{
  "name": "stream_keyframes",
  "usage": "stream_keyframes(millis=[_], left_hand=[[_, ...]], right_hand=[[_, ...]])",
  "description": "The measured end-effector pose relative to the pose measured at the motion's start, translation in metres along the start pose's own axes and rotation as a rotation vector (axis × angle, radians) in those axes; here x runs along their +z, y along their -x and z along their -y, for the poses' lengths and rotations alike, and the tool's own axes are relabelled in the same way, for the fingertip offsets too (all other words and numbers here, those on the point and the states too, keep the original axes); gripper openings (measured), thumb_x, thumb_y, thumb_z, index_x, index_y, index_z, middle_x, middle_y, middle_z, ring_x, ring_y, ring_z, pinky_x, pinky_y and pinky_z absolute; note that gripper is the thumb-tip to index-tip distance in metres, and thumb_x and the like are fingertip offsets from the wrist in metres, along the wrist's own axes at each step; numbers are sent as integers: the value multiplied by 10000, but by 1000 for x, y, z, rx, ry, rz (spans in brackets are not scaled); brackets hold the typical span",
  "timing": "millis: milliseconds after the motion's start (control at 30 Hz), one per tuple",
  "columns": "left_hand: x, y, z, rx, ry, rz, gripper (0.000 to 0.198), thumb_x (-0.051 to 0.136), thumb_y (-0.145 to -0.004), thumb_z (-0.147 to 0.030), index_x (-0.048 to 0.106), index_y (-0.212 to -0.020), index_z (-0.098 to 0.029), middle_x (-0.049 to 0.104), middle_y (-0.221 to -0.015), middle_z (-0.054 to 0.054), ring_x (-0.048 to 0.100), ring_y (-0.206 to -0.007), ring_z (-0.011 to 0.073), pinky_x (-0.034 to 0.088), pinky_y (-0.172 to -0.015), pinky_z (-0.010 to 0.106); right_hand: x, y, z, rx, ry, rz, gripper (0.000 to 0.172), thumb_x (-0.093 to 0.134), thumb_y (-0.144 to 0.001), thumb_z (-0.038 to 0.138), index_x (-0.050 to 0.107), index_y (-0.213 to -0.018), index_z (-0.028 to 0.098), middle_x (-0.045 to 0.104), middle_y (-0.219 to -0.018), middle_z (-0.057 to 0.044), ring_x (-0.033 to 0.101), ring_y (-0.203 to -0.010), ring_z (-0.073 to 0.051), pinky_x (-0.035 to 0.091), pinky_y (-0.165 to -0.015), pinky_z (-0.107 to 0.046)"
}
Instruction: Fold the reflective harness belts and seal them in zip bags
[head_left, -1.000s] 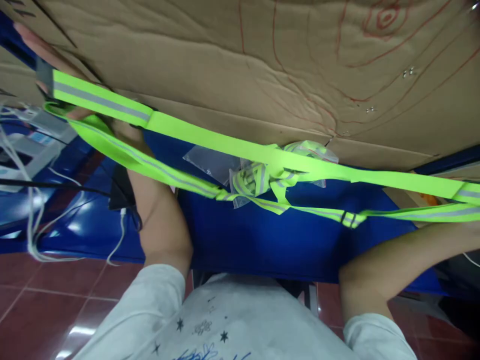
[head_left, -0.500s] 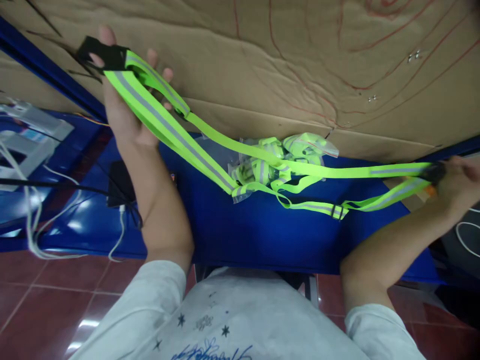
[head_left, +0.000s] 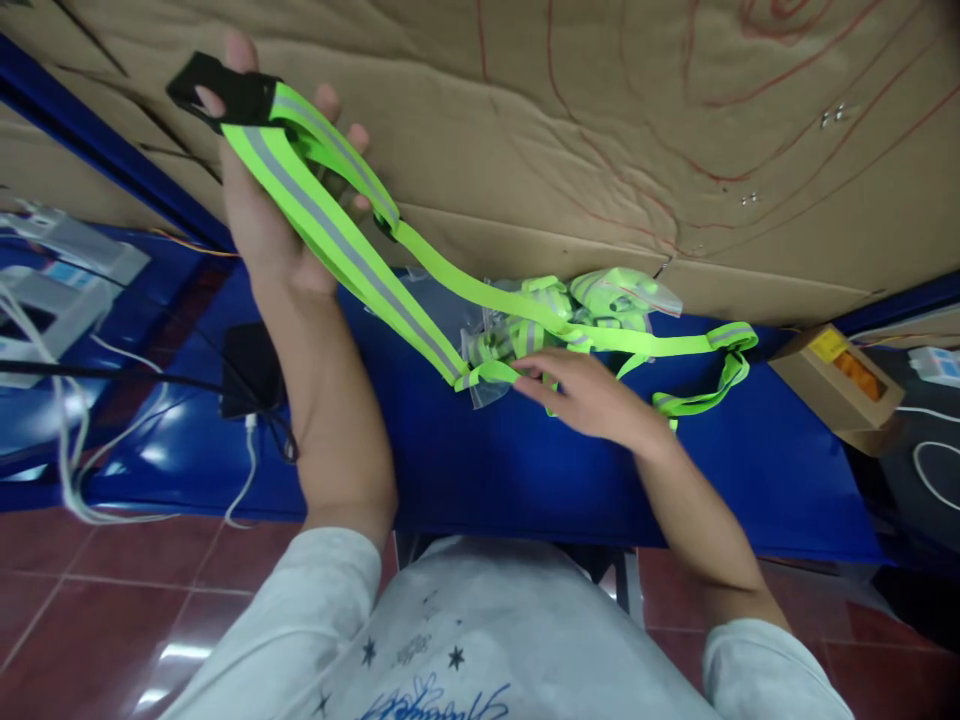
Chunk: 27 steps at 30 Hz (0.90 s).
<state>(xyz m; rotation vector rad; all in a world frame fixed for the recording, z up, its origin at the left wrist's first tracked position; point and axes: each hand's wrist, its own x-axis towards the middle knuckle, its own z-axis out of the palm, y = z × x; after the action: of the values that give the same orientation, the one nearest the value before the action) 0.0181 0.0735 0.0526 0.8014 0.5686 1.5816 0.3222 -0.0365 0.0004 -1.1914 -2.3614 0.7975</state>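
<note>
My left hand is raised at the upper left, closed on the black plastic buckle of a neon-yellow reflective strap harness with grey stripes. From there its straps run down to the right over the table, and the far end lies in a loose loop. Low over the table, my right hand has thumb and forefinger closed around a strap near the middle. Its other fingers are partly hidden. Just behind it lie clear plastic bags with more neon straps in them.
The blue table meets an upright cardboard panel at the back. An open-windowed cardboard box with something orange stands at right. On the left are a black adapter, white cables and a white device.
My right hand has let go of the harness's right end and moved left to its middle. That end has dropped into a loop on the table. My left hand still holds the buckle.
</note>
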Motion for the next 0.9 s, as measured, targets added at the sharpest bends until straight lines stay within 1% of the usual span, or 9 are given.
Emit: stream_keyframes(millis=[133,333,467,533,600,667,733,833,900], left_hand=[[-4,-4,-4,26,58,48,579,121,-1105,-582,309,-1639,-456,748,-1261,-63,442,-1560,219,583,-1141,368],[-24,-16,-2,125,79,26,581,46,-1128,-502,236,-1667,-402,739,-1298,-93,592,-1416,100,493,-1192,279],[-36,-20,-4,166,59,10,682,-1,-1125,-475,627,-1352,-339,746,-1260,-116,537,-1465,69,438,-1231,257],[-40,-20,-8,140,71,-13,753,-55,-1109,-494,669,-1222,-322,762,-1172,-119,486,-1506,65,456,-1207,223],[-44,-19,-11,105,138,-91,690,-27,-1119,-488,563,-1430,-313,753,-1247,-121,435,-1540,71,513,-1139,185],[-46,-19,-14,90,230,-203,554,64,-1146,-446,255,-1653,-328,622,-1516,-114,416,-1550,103,577,-1062,190],[-45,-20,-14,84,266,-324,535,112,-1156,-419,71,-1686,-366,503,-1636,-91,433,-1542,144,624,-1002,224],[-36,-22,-9,97,141,-436,557,105,-1148,-446,81,-1695,-345,770,-1191,-59,449,-1536,200,662,-958,286],[-26,-24,-5,113,51,-472,566,115,-1144,-468,187,-1685,-318,726,-875,-47,486,-1512,241,681,-926,317]], right_hand=[[45,-14,-2,160,6,-7,410,499,-1085,476,686,-1298,180,684,-1360,-147,672,-1229,-296,513,-1038,-416],[48,3,-20,249,-195,116,693,200,-1117,590,691,-812,208,685,-745,-37,683,-741,-176,493,-720,-289],[56,30,-28,184,-258,178,611,372,-1078,638,585,-709,199,523,-626,25,511,-591,-113,393,-579,-248],[58,46,-32,158,-254,151,548,472,-1053,627,576,-728,199,470,-628,42,455,-588,-102,355,-557,-243],[59,63,-36,140,-229,101,475,564,-1028,591,600,-761,199,480,-654,45,457,-610,-104,362,-572,-244],[61,79,-39,116,-189,50,384,621,-1018,532,649,-822,204,552,-715,30,517,-659,-117,420,-622,-252],[64,93,-42,97,-137,-3,274,605,-1042,446,717,-949,214,647,-841,-11,604,-750,-144,497,-711,-275],[72,111,-41,110,-33,-92,288,505,-1074,266,741,-1239,255,709,-1095,-95,689,-985,-221,561,-891,-375],[81,121,-36,91,115,-119,456,451,-1048,138,671,-1415,294,704,-1234,-127,687,-1128,-276,564,-979,-465]])
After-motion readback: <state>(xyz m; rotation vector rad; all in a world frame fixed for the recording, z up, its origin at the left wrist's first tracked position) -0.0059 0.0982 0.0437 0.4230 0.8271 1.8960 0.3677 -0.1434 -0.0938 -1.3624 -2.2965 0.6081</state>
